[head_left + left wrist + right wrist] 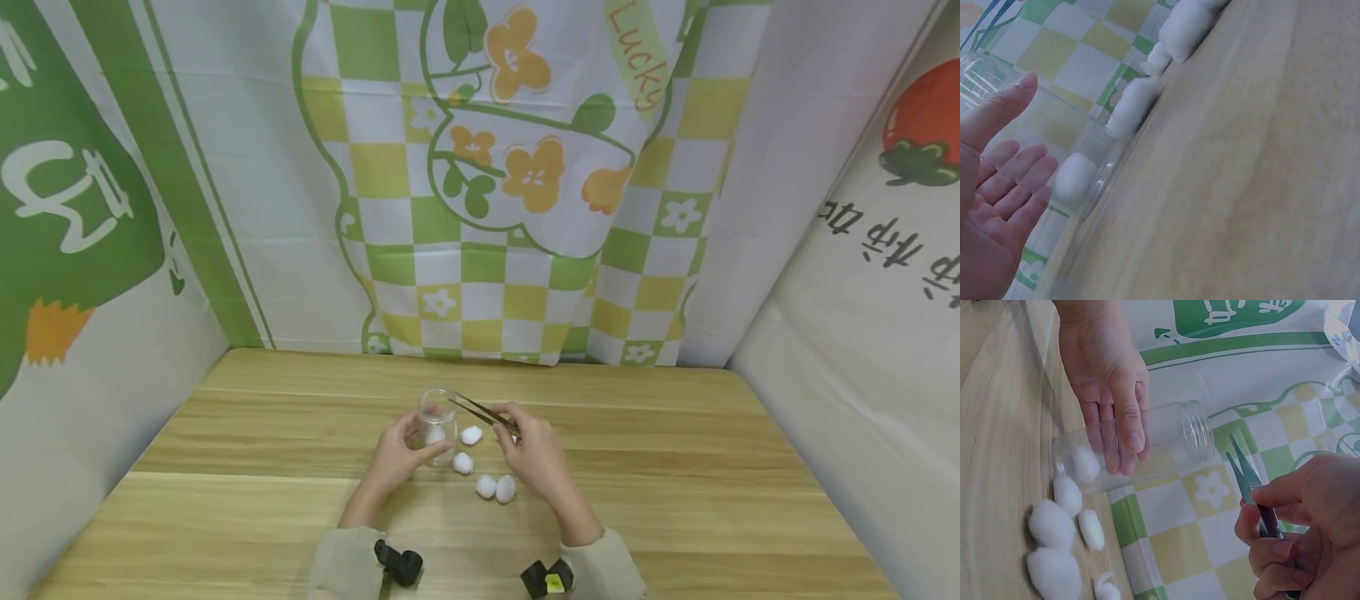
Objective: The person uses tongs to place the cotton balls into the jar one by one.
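A clear, open-topped jar (438, 414) stands upright on the table. My left hand (397, 457) holds it from the left, thumb in front and fingers behind. One white cotton ball (1086, 464) lies at the bottom inside the jar. In my right hand (538, 454) is a pair of dark tweezers (1267, 520), pinched between thumb and fingers. Their tips are apart, close to the jar's mouth, with nothing between them. Several cotton balls (486, 487) rest on the table between the hands, some touching one another.
The wooden table (675, 483) extends on both sides of the hands. A green and yellow checked curtain (465, 292) hangs behind its far edge, and printed cloth (862, 350) forms the side walls. Each sleeve bears a black wrist camera (405, 568).
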Demonstrator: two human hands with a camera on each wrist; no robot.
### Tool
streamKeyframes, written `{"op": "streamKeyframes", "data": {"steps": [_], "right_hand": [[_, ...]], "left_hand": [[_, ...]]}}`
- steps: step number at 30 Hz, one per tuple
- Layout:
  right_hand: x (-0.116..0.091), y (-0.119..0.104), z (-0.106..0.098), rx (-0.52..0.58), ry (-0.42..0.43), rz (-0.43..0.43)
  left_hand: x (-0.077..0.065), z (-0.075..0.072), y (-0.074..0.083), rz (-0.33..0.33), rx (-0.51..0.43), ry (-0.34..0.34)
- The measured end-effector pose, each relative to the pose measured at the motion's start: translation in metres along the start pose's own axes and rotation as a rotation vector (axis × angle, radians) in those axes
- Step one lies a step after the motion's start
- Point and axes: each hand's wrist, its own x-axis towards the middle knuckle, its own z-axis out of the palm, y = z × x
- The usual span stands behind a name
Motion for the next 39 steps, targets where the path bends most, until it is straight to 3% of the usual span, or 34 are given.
{"op": "streamKeyframes", "data": {"steps": [11,39], "right_hand": [[0.001,0.011,-0.006,-0.036,0.014,0.02],[0.007,0.037,-0.029,-0.021,-0.01,0.139]], "left_hand": [[0.0,0.0,0.0,-0.025,-0.002,0.003],[-0.001,-0.001,0.001,-0.018,-0.001,-0.006]]}}
